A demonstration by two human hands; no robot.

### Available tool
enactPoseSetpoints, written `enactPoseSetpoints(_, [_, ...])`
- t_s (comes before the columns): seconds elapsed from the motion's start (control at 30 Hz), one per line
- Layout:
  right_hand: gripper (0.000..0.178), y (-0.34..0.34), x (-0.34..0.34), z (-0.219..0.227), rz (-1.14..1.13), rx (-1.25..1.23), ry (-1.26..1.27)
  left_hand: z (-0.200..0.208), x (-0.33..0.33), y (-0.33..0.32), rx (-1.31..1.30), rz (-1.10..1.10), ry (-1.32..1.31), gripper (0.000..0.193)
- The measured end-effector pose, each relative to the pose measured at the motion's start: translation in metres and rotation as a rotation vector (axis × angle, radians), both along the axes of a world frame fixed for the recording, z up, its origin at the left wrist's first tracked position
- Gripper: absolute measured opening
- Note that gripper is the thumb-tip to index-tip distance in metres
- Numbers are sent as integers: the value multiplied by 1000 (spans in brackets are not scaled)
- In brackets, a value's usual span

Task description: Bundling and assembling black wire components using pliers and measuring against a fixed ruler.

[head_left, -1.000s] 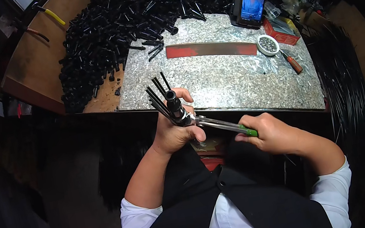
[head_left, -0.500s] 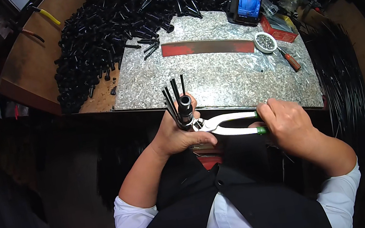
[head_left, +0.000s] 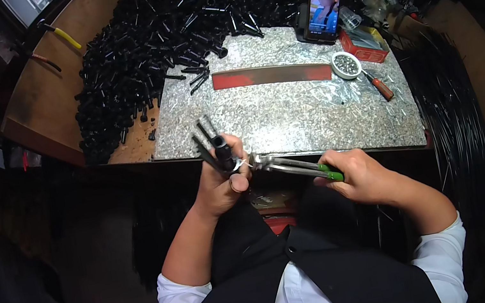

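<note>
My left hand (head_left: 217,190) is closed round a black tube-like part (head_left: 223,150), its open end facing up, together with several thin black rods (head_left: 205,125) that fan out above the fingers. Motion smears these parts a little. In my right hand (head_left: 360,177) are metal pliers with green handle grips (head_left: 332,172), the handles drawn close together. The pliers' head (head_left: 259,161) points left, beside the fingers of my left hand; whether it touches the tube part I cannot tell. Both hands are just off the front edge of the stone-topped table, above my lap.
A large heap of black parts (head_left: 129,61) covers the back left of the speckled stone slab (head_left: 288,117). On the slab are a red-brown bar (head_left: 271,75), a white bowl (head_left: 345,66) of small metal pieces, a screwdriver (head_left: 382,88), a red box (head_left: 365,45) and a propped phone (head_left: 324,7).
The pliers' handles have come together from a wide spread, and their head has tilted. My left hand has shifted left and slightly down with the tube part; my right hand has moved left and down.
</note>
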State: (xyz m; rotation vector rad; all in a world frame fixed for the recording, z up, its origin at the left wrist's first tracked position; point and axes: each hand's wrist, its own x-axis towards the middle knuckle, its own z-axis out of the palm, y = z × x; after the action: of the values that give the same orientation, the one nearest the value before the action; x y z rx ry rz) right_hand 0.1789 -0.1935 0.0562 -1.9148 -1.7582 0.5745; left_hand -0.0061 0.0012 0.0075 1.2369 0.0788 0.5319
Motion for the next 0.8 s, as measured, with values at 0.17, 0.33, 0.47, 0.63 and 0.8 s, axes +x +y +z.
enactPoseSetpoints(0.17, [21,9,-18,6,-215,256,219,-1,0,-2,313,144,144,31])
enactPoseSetpoints(0.33, [27,35,-44,5,-149,489,309,9,16,-21,497,252,96,11])
enactPoseSetpoints(0.47, [27,44,-50,2,-120,620,176,12,18,-28,431,243,27,7])
enactPoseSetpoints(0.63, [25,46,-48,0,-146,566,298,11,13,-20,587,157,43,8])
enactPoseSetpoints(0.8, [21,49,-44,2,-136,481,471,10,12,-20,517,80,70,13])
